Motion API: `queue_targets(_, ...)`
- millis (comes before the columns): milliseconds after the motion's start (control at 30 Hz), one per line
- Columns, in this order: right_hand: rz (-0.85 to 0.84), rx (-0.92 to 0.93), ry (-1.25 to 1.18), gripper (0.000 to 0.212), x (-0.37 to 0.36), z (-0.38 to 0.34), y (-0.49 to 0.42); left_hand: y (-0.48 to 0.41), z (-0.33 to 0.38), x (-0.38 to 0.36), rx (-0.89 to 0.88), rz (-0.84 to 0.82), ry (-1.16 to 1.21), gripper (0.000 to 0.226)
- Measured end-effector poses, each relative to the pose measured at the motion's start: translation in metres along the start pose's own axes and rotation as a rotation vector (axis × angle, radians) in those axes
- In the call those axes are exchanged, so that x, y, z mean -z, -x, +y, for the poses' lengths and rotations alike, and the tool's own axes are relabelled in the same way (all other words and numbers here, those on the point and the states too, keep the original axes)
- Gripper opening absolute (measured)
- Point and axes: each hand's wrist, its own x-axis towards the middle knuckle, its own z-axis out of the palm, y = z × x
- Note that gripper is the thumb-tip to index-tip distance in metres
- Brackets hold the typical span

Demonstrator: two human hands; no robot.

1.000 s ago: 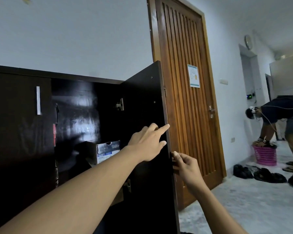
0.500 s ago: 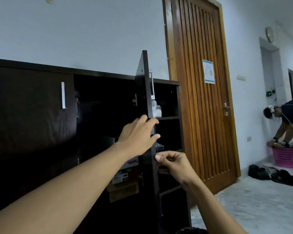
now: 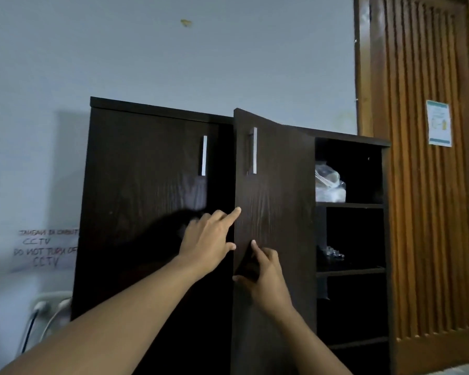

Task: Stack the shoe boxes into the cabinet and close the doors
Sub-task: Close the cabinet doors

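A dark brown cabinet point(image 3: 157, 112) stands against the wall. Its left door point(image 3: 136, 212) is closed flat. The right door point(image 3: 279, 201) with a silver handle point(image 3: 253, 150) stands slightly ajar, its free edge sticking out toward me. My left hand point(image 3: 207, 239) reaches to that free edge, fingers spread, index fingertip on it. My right hand point(image 3: 263, 274) rests flat on the door's front, fingers apart. The shoe boxes are hidden behind the doors.
Open shelves point(image 3: 349, 205) at the cabinet's right hold a clear plastic bag point(image 3: 328, 185) and a small shiny item point(image 3: 333, 253). A wooden room door point(image 3: 423, 185) stands at the right. A handwritten note point(image 3: 45, 247) and plugged cables point(image 3: 46, 309) are on the left wall.
The right cabinet door has swung from wide open to nearly closed, with both hands following it. The shoe boxes inside are no longer visible. The camera view turned left.
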Motion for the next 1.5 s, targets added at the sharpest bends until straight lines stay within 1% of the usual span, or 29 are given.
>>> queue_targets(133,-0.028,0.003,0.159,0.092,-0.023,0.010,-0.014,-0.009,-0.017,-0.026,0.087,0.034,-0.078,0.077)
queue_targets(300,-0.066,-0.038,0.235,0.086,-0.042,0.021,-0.034,-0.016,-0.039,-0.058,0.139,-0.030,-0.117,0.076)
queue_targets(433,-0.123,-0.034,0.285,0.086,-0.053,0.040,-0.042,-0.016,-0.053,-0.081,0.121,-0.058,-0.183,0.078)
queue_targets(567,-0.131,-0.003,0.308,0.086,-0.061,0.051,-0.044,-0.018,-0.055,-0.098,0.106,-0.049,-0.282,0.075)
queue_targets(700,-0.152,-0.008,0.318,0.087,-0.062,0.054,-0.043,-0.016,-0.059,-0.101,0.091,-0.065,-0.290,0.080)
queue_targets(767,-0.189,-0.025,0.316,0.089,-0.058,0.051,-0.044,-0.016,-0.060,-0.095,0.083,-0.113,-0.280,0.086)
queue_targets(900,-0.233,-0.071,0.295,0.084,-0.038,0.043,-0.038,-0.002,-0.060,-0.079,0.048,-0.309,-0.239,0.093)
queue_targets(1000,-0.234,-0.123,0.249,0.081,-0.028,0.038,-0.008,0.038,-0.055,-0.068,0.045,-0.383,-0.116,0.093)
queue_targets(1067,-0.271,-0.171,0.238,0.083,-0.027,0.037,0.023,0.081,-0.051,-0.065,0.074,-0.443,-0.029,0.096)
queue_targets(1133,-0.314,-0.227,0.224,0.086,-0.031,0.034,0.061,0.132,-0.045,-0.065,0.117,-0.539,0.012,0.101)
queue_targets(1233,-0.424,-0.342,0.185,0.089,-0.048,0.031,0.129,0.215,-0.034,-0.069,0.256,-0.725,0.069,0.107)
queue_targets(1333,-0.555,-0.451,0.117,0.092,-0.070,0.037,0.202,0.293,-0.022,-0.074,0.367,-0.872,0.116,0.109)
queue_targets(1433,-0.653,-0.509,0.088,0.093,-0.091,0.052,0.269,0.359,-0.012,-0.080,0.415,-0.983,0.148,0.110)
queue_targets(1500,-0.701,-0.569,0.084,0.092,-0.104,0.067,0.311,0.397,-0.011,-0.087,0.478,-1.023,0.168,0.113)
